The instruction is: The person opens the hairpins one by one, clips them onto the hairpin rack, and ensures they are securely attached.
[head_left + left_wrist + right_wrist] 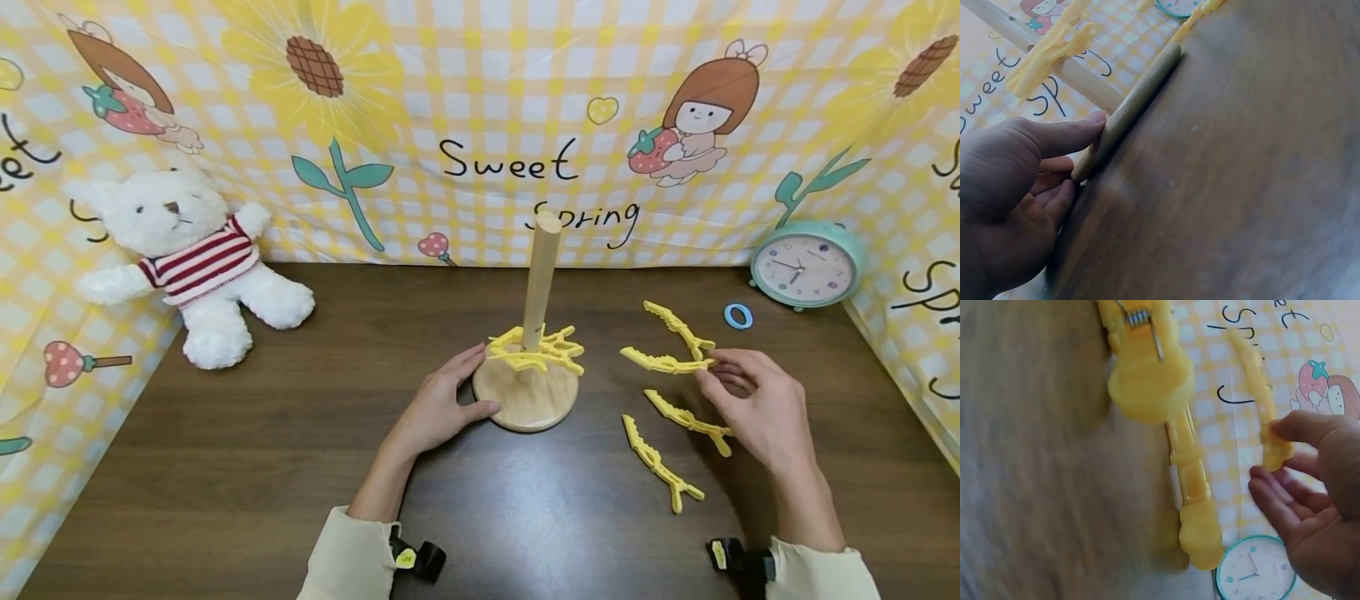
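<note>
With thumb on top and fingers at the rim, my left hand (441,407) holds the round base of a wooden stand (528,404). Several yellow hair clips (536,360) ring the lower part of its upright post (542,283). My right hand (767,410) pinches another yellow hair clip (660,362) by its handle end; the right wrist view shows this clip (1259,387) raised off the table between thumb and fingers. Around that hand lie three more yellow hair clips, one behind (678,325), one just in front (686,414) and one nearer the front (660,462).
A blue ring (738,316) lies at the back right, close to a mint-green alarm clock (806,265). At the back left sits a white teddy bear (198,267) in a striped shirt. A patterned yellow checked cloth (487,83) hangs behind the dark wooden table (225,483).
</note>
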A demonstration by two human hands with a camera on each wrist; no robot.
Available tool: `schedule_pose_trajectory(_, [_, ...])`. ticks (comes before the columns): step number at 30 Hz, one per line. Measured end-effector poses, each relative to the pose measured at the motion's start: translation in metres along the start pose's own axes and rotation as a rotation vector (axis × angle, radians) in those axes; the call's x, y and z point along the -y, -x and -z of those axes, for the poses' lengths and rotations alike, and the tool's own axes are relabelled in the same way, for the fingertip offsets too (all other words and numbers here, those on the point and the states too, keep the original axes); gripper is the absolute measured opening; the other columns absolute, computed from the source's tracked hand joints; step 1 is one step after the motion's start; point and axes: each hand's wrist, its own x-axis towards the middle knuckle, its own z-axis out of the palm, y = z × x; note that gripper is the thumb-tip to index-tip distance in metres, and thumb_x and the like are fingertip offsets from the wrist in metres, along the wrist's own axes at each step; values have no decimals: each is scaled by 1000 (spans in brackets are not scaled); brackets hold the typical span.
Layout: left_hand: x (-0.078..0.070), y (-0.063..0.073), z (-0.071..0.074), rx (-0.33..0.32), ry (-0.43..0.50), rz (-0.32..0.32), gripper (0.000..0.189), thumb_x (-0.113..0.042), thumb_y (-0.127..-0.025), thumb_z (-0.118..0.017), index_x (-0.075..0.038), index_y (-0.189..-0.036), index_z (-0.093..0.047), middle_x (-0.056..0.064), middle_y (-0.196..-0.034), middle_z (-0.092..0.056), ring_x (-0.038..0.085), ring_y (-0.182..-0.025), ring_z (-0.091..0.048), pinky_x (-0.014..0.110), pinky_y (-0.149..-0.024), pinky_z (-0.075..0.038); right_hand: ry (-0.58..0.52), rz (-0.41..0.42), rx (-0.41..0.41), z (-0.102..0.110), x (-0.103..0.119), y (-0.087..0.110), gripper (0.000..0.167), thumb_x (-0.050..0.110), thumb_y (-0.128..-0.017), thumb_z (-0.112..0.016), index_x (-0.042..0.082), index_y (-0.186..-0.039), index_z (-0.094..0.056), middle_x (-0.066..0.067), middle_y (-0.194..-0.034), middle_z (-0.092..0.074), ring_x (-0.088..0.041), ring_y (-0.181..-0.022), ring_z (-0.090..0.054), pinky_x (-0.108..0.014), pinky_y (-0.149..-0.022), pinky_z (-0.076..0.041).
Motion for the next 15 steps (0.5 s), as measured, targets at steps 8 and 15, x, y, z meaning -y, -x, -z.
schedule_pose_trajectory(8, [1, 1, -1, 3, -1, 13, 79, -23, -89, -81, -2, -154, -40, 5, -161, -37, 22, -150, -28, 46, -119, -27, -121, 79, -95, -8, 23, 1, 24, -4, -85, -77, -8, -109, -73, -18, -103, -70, 10, -89, -60, -4, -82, -45])
schedule_pose_trajectory(15, [0, 0, 0, -1, 0, 1, 79, -23, -89, -81, -2, -154, -41, 6, -161, -37, 22, -149, -29, 45, -119, -27, -207, 174, -144, -16, 41, 0, 33, -13, -81, -77, -9, -113, -72, -18, -105, -69, 2, -94, -63, -9, -84, -47])
